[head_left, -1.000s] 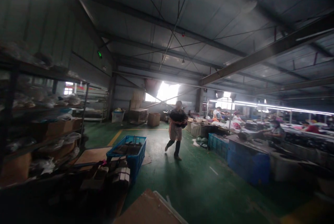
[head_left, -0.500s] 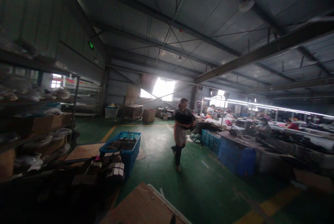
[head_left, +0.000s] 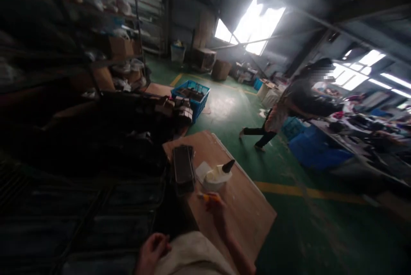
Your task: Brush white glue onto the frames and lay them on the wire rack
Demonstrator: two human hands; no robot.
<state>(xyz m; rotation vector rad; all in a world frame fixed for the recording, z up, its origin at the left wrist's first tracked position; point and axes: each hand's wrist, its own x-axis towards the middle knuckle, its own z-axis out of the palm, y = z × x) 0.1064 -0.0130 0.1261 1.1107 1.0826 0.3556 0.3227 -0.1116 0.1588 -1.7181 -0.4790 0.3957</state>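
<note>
My right hand (head_left: pixel 214 207) reaches forward over a brown wooden board (head_left: pixel 244 206) and is closed on a small yellow-orange tool (head_left: pixel 208 197), just short of a white glue bottle with a dark nozzle (head_left: pixel 220 173). A flat dark rectangular stack (head_left: pixel 183 164) lies to the left of the bottle. My left hand (head_left: pixel 154 250) rests low, fingers curled, on a whitish cloth (head_left: pixel 192 253) across my lap. The picture is dim and blurred.
A person in a dark top and apron (head_left: pixel 289 104) walks across the green floor toward blue work tables (head_left: pixel 313 153) at the right. A blue crate (head_left: pixel 192 95) and cardboard boxes sit behind the board. Dark shelving (head_left: pixel 64 52) fills the left.
The camera has dropped from the hall and ceiling down to the board, bringing both my hands into view. The walking person has come nearer and moved right.
</note>
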